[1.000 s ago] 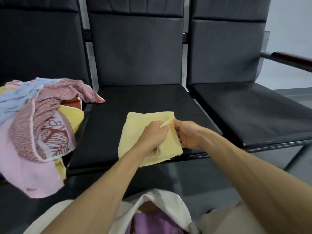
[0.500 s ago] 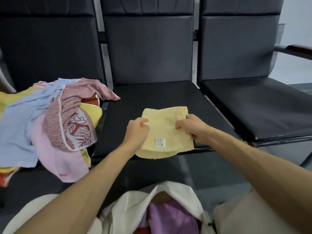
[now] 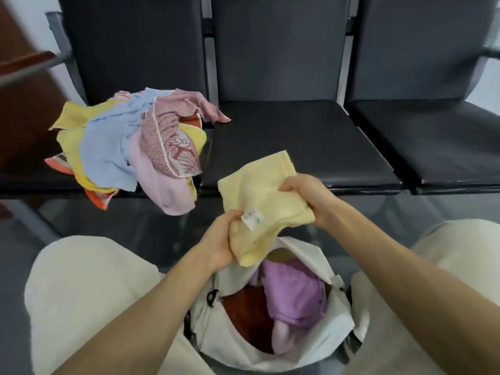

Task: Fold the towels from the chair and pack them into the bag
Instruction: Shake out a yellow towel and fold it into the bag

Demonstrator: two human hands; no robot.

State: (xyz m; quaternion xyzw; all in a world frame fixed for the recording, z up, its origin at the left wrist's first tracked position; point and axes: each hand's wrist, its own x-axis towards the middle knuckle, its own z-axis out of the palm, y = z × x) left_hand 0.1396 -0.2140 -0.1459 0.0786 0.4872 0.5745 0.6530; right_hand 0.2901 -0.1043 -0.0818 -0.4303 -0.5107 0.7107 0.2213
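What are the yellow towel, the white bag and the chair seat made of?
Yellow towel: soft terry cotton, probably; nubby matte pile. White bag: woven fabric, likely canvas or nylon; matte, creased. Chair seat: black leather or vinyl; smooth, faint sheen.

folded towel [image 3: 263, 196] pale yellow, bag [image 3: 319, 345] off-white with purple towel [image 3: 297, 290] and red towel [image 3: 247, 309]; chairs [image 3: 297, 136] black; left pile [image 3: 127, 150] blue, pink, yellow, red-patterned.
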